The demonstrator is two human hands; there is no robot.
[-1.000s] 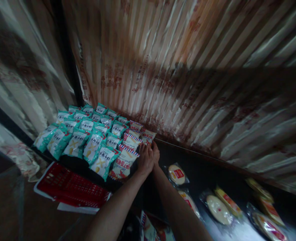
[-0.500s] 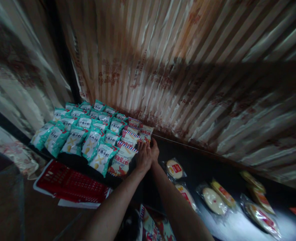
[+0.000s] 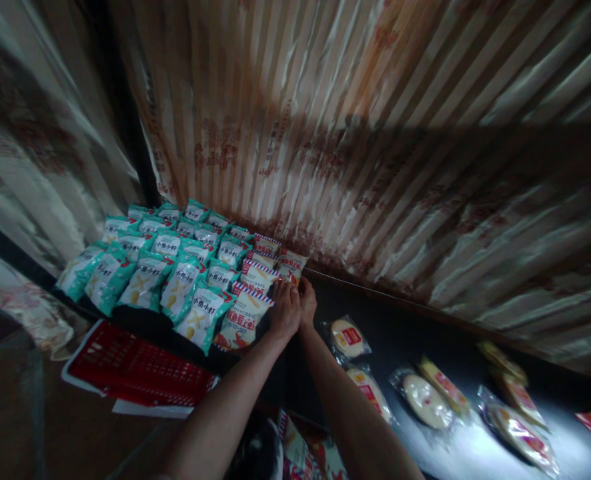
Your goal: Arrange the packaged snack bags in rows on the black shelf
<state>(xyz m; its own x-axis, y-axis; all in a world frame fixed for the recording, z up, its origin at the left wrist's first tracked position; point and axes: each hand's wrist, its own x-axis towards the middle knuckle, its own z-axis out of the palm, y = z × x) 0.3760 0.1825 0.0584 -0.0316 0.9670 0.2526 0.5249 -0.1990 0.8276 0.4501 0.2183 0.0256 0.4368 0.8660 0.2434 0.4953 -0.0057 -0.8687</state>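
Shine and creases before me
Crinkly cream-and-red plastic snack bags (image 3: 241, 321), glossy long black desk (image 3: 400, 327), rumpled beige striped cloth curtain (image 3: 255, 87).

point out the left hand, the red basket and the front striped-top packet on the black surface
Left hand (image 3: 285, 311): head view, on its back.
Red basket (image 3: 125, 363): head view, on its perforated side.
Front striped-top packet (image 3: 241, 320): head view, on its printed face.
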